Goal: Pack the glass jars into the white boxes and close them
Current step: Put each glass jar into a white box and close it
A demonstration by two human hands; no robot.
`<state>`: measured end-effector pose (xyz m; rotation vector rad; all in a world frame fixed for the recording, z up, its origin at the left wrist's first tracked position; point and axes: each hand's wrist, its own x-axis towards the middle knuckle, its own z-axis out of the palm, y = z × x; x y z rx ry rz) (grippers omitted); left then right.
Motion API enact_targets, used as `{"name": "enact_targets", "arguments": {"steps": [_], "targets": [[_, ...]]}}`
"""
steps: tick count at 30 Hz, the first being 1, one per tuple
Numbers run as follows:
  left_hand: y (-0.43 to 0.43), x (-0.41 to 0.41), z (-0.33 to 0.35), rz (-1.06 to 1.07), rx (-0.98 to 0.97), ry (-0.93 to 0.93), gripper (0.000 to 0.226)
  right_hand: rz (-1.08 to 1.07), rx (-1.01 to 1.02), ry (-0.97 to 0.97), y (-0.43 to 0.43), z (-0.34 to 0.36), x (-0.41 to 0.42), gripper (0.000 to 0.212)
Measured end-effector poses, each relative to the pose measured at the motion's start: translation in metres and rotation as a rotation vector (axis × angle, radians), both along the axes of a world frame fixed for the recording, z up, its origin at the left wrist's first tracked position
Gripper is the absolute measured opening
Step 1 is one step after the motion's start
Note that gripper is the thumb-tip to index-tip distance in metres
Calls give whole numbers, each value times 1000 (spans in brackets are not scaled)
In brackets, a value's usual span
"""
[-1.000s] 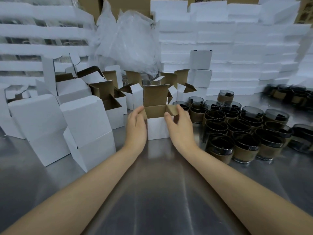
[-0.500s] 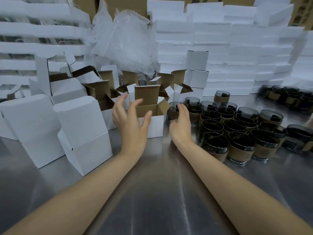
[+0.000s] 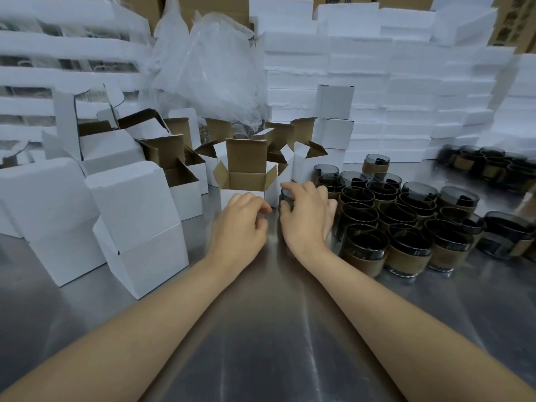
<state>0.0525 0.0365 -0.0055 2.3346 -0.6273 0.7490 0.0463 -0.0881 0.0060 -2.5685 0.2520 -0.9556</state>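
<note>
- The steel surface (image 3: 261, 329) carries everything: closed white boxes (image 3: 136, 216) on your left, the waiting jars (image 3: 406, 216) packed together on your right, each with a brown sleeve round its lower half.
- The open white box (image 3: 246, 181) stands in the middle, just past your hands. Its mouth faces up, the lid flap stands upright at the back and the two side flaps splay outward.
- Your left hand (image 3: 240, 227) sits in front of that box with a loose, curled grip and nothing seen in it. Blur hides whether it touches the front wall.
- Your right hand (image 3: 307, 219) has its grip curled round a glass jar (image 3: 284, 195) at the near left edge of the group, just right of the box.
- That jar stands upright on the surface, rim up, long axis vertical.
- You appear to be at the pick-up step: one jar taken, none in the box yet.
- Next, lift it clear of its neighbours, keep it upright, carry it left over the mouth and lower it between the side flaps; steady the box with your left hand.
</note>
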Motion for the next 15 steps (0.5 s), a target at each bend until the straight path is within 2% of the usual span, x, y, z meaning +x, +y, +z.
{"name": "enact_targets", "arguments": {"steps": [5, 10, 12, 15], "targets": [[-1, -2, -1, -84, 90, 31, 33, 99, 246, -113, 9, 2, -9, 31], [0, -3, -1, -173, 59, 183, 84, 254, 378, -166, 10, 15, -25, 35], [0, -3, 0, -248, -16, 211, 85, 337, 415, -195, 12, 19, -30, 30], [0, -4, 1, -328, -200, 223, 69, 451, 450, -256, 17, 22, -33, 24]]}}
